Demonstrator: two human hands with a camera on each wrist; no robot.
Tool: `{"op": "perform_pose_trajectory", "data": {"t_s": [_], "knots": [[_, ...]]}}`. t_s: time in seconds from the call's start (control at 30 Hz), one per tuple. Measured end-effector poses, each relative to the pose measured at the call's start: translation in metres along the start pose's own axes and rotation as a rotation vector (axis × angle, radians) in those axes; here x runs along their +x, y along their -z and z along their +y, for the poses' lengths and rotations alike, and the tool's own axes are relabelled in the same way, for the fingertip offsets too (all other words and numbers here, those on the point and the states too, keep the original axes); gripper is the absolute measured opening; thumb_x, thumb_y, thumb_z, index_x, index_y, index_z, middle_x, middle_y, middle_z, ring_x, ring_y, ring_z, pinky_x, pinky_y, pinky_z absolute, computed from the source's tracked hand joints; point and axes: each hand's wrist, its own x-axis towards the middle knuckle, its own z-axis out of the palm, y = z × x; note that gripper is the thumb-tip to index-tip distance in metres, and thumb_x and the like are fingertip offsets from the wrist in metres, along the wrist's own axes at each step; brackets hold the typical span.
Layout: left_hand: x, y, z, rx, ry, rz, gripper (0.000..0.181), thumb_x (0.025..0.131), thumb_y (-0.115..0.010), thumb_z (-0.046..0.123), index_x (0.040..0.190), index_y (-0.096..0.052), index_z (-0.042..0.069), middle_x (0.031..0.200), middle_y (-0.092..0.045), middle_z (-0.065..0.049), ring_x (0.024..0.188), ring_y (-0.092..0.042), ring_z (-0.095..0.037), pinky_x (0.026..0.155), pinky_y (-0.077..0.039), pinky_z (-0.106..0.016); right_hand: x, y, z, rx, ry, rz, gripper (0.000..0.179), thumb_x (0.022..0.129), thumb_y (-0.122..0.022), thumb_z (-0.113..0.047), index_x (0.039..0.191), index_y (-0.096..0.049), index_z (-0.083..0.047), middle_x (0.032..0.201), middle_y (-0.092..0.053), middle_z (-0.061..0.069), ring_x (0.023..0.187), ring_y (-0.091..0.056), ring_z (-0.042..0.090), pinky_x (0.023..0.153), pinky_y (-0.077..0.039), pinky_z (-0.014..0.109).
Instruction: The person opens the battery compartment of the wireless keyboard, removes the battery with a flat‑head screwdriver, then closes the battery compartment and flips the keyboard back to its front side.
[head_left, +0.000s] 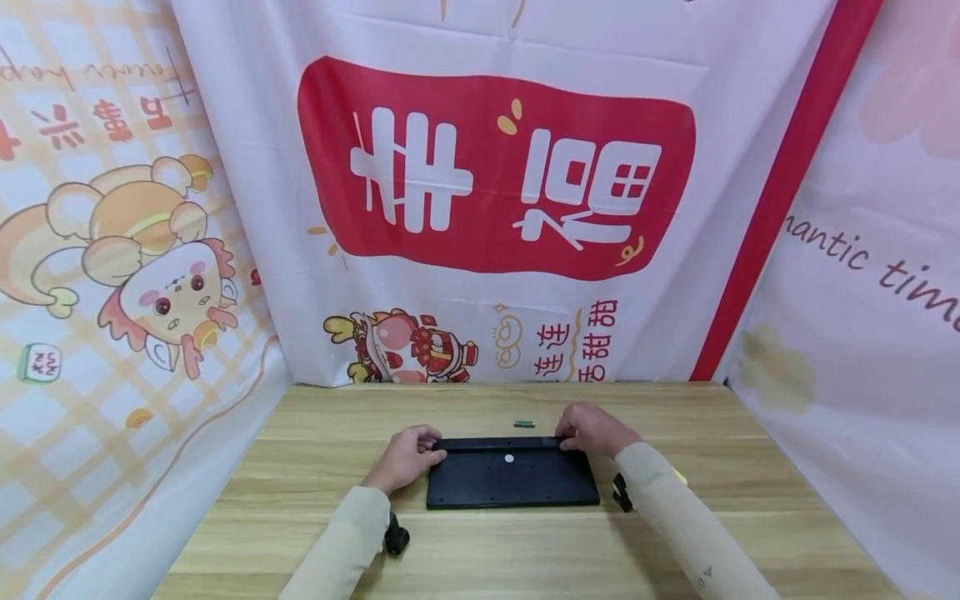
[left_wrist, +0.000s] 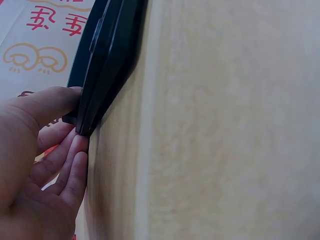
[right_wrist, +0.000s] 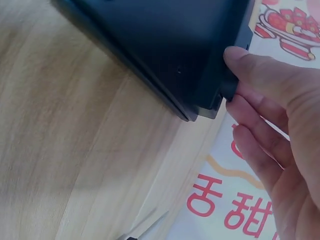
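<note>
A black keyboard (head_left: 513, 482) lies underside up on the wooden table, its thicker ridge along the far edge and a small white round sticker near the middle. My left hand (head_left: 408, 457) pinches its far left corner. In the left wrist view the thumb lies on the ridge and the fingers (left_wrist: 75, 172) are at the edge below. At the far right corner my right hand (head_left: 592, 429) grips the ridge. In the right wrist view the thumb is on top and the fingers curl behind. Just beyond the keyboard lies a small green battery (head_left: 524, 424), touched by neither hand.
The wooden table (head_left: 315, 467) ends at a printed cloth backdrop (head_left: 495, 175), with cloth walls on both sides. Something yellow (head_left: 680, 476) shows partly behind the right forearm. A thin object (right_wrist: 147, 225), its kind unclear, appears low in the right wrist view.
</note>
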Motion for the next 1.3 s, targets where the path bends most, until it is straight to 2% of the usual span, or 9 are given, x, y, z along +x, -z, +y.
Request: {"op": "perform_pose_trajectory", "data": {"t_s": [0.23, 0.47, 0.6, 0.83, 1.0, 1.13, 1.3], "knots": [[-0.003, 0.001, 0.002, 0.000, 0.014, -0.006, 0.030, 0.097, -0.079, 0.019, 0.124, -0.072, 0.008, 0.120, -0.073, -0.007, 0.107, -0.068, -0.020, 0.097, -0.059, -0.046, 0.002, -0.004, -0.004, -0.177, 0.066, -0.007, 0.003, 0.088, -0.087, -0.015, 0.088, -0.084, -0.014, 0.086, -0.074, -0.005, 0.077, -0.064, 0.004, 0.072, -0.058, 0.027], [-0.002, 0.000, 0.000, 0.005, 0.022, 0.001, 0.031, 0.098, -0.078, 0.020, 0.125, -0.072, 0.009, 0.121, -0.072, -0.008, 0.109, -0.068, -0.021, 0.099, -0.059, -0.046, 0.002, -0.005, -0.012, -0.274, 0.099, 0.006, 0.018, 0.090, -0.085, -0.015, 0.074, -0.077, -0.015, 0.080, -0.066, -0.005, 0.068, -0.059, 0.006, 0.065, -0.054, 0.025], [-0.002, 0.001, -0.001, 0.004, 0.019, -0.001, 0.031, 0.097, -0.078, 0.021, 0.125, -0.072, 0.009, 0.121, -0.072, -0.007, 0.109, -0.068, -0.021, 0.099, -0.059, -0.046, 0.001, -0.004, -0.019, -0.313, 0.087, -0.004, 0.019, 0.091, -0.083, -0.015, 0.074, -0.077, -0.015, 0.079, -0.061, -0.005, 0.065, -0.055, 0.006, 0.062, -0.051, 0.024], [-0.001, 0.002, 0.000, -0.007, 0.008, -0.004, 0.030, 0.097, -0.079, 0.019, 0.124, -0.072, 0.008, 0.121, -0.072, -0.008, 0.109, -0.069, -0.021, 0.098, -0.059, -0.046, 0.000, -0.005, -0.023, -0.356, 0.062, -0.026, 0.015, 0.093, -0.081, -0.012, 0.078, -0.080, -0.014, 0.083, -0.065, -0.004, 0.070, -0.060, 0.007, 0.064, -0.055, 0.024], [-0.001, 0.003, 0.000, 0.003, 0.005, -0.003, 0.030, 0.097, -0.079, 0.019, 0.123, -0.072, 0.007, 0.119, -0.073, -0.008, 0.108, -0.069, -0.021, 0.097, -0.059, -0.046, 0.000, -0.009, -0.020, -0.310, 0.043, -0.008, 0.013, 0.093, -0.081, -0.011, 0.080, -0.080, -0.014, 0.083, -0.065, -0.004, 0.068, -0.057, 0.007, 0.064, -0.054, 0.024], [-0.002, 0.002, 0.001, 0.007, 0.001, -0.011, 0.030, 0.096, -0.079, 0.018, 0.124, -0.072, 0.006, 0.118, -0.072, -0.008, 0.107, -0.068, -0.021, 0.097, -0.059, -0.046, -0.005, -0.010, -0.016, -0.224, 0.004, 0.005, 0.002, 0.093, -0.082, -0.012, 0.092, -0.083, -0.013, 0.089, -0.071, -0.003, 0.075, -0.062, 0.007, 0.070, -0.059, 0.026], [-0.002, 0.003, 0.001, 0.018, -0.019, -0.017, 0.032, 0.096, -0.079, 0.017, 0.124, -0.072, 0.004, 0.119, -0.073, -0.009, 0.108, -0.068, -0.022, 0.097, -0.059, -0.047, -0.012, -0.004, -0.017, -0.132, -0.046, 0.025, 0.011, 0.097, -0.078, -0.016, 0.106, -0.082, -0.011, 0.101, -0.077, 0.001, 0.088, -0.070, 0.012, 0.082, -0.063, 0.035]]}}
